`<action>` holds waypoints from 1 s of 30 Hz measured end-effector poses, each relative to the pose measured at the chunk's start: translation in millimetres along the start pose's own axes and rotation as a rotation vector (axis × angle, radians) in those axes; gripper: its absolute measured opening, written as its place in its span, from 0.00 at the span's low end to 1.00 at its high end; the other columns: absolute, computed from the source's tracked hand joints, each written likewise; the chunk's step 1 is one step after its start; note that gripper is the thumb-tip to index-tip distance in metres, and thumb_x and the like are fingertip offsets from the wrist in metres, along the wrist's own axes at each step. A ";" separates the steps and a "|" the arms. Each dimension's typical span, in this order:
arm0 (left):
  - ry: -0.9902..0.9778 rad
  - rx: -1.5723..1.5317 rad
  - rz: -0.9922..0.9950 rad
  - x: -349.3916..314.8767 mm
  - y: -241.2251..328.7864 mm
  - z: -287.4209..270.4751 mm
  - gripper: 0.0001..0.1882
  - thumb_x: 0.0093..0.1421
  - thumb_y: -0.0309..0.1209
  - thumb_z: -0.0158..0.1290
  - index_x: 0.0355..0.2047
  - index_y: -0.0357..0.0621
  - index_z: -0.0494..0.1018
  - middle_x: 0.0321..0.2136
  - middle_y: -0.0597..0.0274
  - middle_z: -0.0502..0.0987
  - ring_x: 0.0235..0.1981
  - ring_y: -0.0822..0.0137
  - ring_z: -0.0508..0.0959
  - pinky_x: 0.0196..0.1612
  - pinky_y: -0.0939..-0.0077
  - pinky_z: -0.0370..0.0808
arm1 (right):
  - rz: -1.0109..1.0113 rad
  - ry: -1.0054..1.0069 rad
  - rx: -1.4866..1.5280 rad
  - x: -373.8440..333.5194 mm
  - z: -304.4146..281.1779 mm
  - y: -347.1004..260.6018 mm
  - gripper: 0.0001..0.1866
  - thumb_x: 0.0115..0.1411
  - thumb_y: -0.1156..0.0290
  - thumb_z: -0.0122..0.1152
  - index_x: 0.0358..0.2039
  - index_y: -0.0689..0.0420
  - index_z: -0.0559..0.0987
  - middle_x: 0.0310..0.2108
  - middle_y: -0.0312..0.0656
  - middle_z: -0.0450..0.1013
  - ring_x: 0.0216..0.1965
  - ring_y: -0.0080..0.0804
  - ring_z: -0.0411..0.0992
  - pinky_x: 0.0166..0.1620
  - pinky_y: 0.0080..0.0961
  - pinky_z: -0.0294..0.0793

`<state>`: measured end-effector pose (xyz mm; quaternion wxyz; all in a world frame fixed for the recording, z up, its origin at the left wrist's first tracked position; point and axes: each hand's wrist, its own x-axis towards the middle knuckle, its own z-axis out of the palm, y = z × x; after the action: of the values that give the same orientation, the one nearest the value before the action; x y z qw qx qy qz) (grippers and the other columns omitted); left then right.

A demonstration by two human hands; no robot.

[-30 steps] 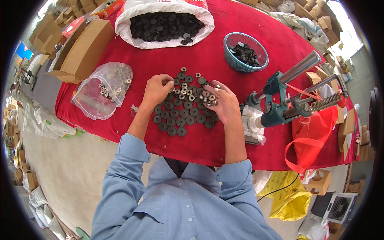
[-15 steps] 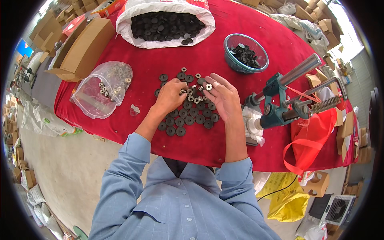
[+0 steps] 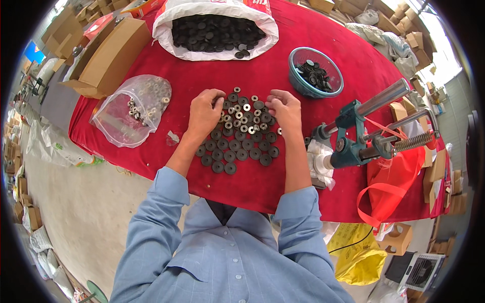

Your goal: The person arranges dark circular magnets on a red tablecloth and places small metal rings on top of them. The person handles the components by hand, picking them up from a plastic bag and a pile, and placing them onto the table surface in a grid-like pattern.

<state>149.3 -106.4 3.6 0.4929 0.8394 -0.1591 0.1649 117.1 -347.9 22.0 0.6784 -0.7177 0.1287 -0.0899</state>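
Note:
Many dark grey round discs with centre holes point(image 3: 235, 145) lie close together on the red cloth. Small shiny metal rings, like bearings point(image 3: 246, 107), are scattered over the upper part of this group, some on top of discs. My left hand point(image 3: 204, 114) is at the group's left edge, fingers bent and thumb a little apart from them, with nothing visible between. On the opposite edge is my right hand point(image 3: 286, 112), its fingers loosely curled and thumb apart. No held part shows in it. Each hand's palm side is hidden.
A clear plastic bag of metal rings point(image 3: 132, 108) lies left, near a cardboard box point(image 3: 108, 58). At the back stands a white sack of black discs point(image 3: 162, 38). A teal basket point(image 3: 336, 93) holds more. A green hand press point(image 3: 351, 134) and red bag point(image 3: 396, 187) stand right.
My hands have moved apart to the two sides of the discs. The rings that lay on my right fingers and in the heap now lie spread over the discs. The view has shifted slightly.

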 end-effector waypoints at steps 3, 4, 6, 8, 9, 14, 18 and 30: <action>0.018 0.006 -0.013 -6.2 11.0 -18.2 0.08 0.64 0.23 0.61 0.42 0.36 0.84 0.33 0.54 0.84 0.31 0.65 0.83 0.37 0.70 0.79 | -0.148 0.043 -0.640 17.4 4.0 19.6 0.17 0.64 0.67 0.64 0.50 0.60 0.86 0.53 0.53 0.83 0.45 0.49 0.85 0.52 0.44 0.83; 0.020 0.022 -0.004 -9.9 11.0 -26.1 0.08 0.64 0.24 0.61 0.43 0.36 0.84 0.33 0.56 0.84 0.30 0.68 0.82 0.36 0.72 0.78 | -0.175 0.052 -0.665 19.8 9.3 25.7 0.15 0.61 0.64 0.70 0.46 0.56 0.89 0.52 0.51 0.82 0.46 0.52 0.84 0.52 0.45 0.83; 0.025 0.058 -0.008 -22.3 15.7 -47.3 0.08 0.66 0.24 0.61 0.44 0.37 0.84 0.31 0.61 0.85 0.29 0.74 0.81 0.34 0.77 0.77 | -0.154 0.031 -0.799 20.9 20.9 29.3 0.16 0.59 0.63 0.73 0.46 0.55 0.88 0.50 0.51 0.82 0.47 0.52 0.83 0.53 0.46 0.82; 0.031 -0.031 -0.033 -40.0 31.8 -70.7 0.07 0.67 0.25 0.61 0.44 0.39 0.84 0.31 0.65 0.84 0.29 0.78 0.80 0.33 0.79 0.75 | -0.147 0.049 -0.879 23.1 24.4 36.0 0.16 0.57 0.62 0.77 0.44 0.55 0.88 0.47 0.51 0.81 0.49 0.52 0.81 0.54 0.47 0.81; 0.031 -0.045 -0.070 -48.5 46.5 -89.5 0.07 0.67 0.24 0.61 0.44 0.39 0.84 0.31 0.65 0.85 0.30 0.79 0.80 0.33 0.79 0.76 | -0.149 0.046 -0.869 24.9 24.7 37.4 0.16 0.56 0.63 0.77 0.43 0.55 0.88 0.47 0.51 0.81 0.49 0.52 0.81 0.54 0.47 0.81; 0.211 -0.110 -0.194 -59.2 45.1 -196.3 0.09 0.71 0.26 0.57 0.45 0.36 0.83 0.33 0.65 0.83 0.32 0.80 0.78 0.35 0.83 0.74 | -0.173 -0.018 -0.762 30.2 24.3 35.6 0.13 0.55 0.69 0.77 0.40 0.57 0.85 0.45 0.51 0.81 0.45 0.52 0.82 0.50 0.48 0.80; 0.055 0.264 -0.246 -31.7 -39.1 -242.1 0.12 0.69 0.29 0.57 0.47 0.34 0.82 0.36 0.56 0.86 0.36 0.66 0.83 0.41 0.71 0.79 | -0.364 -0.018 -0.764 27.0 32.7 32.9 0.10 0.56 0.74 0.74 0.38 0.57 0.82 0.41 0.48 0.80 0.42 0.52 0.81 0.47 0.48 0.80; -0.189 0.691 0.000 28.2 -199.3 -194.9 0.32 0.62 0.45 0.62 0.60 0.37 0.76 0.54 0.40 0.81 0.58 0.40 0.79 0.64 0.50 0.72 | -0.538 -0.012 -0.642 -0.8 14.6 9.6 0.07 0.59 0.78 0.67 0.39 0.59 0.86 0.39 0.47 0.81 0.33 0.44 0.82 0.43 0.40 0.82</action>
<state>236.8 154.5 -48.9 0.1632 0.9680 -0.1390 0.1308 120.2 -334.2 11.5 0.3735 -0.9011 -0.0457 -0.2153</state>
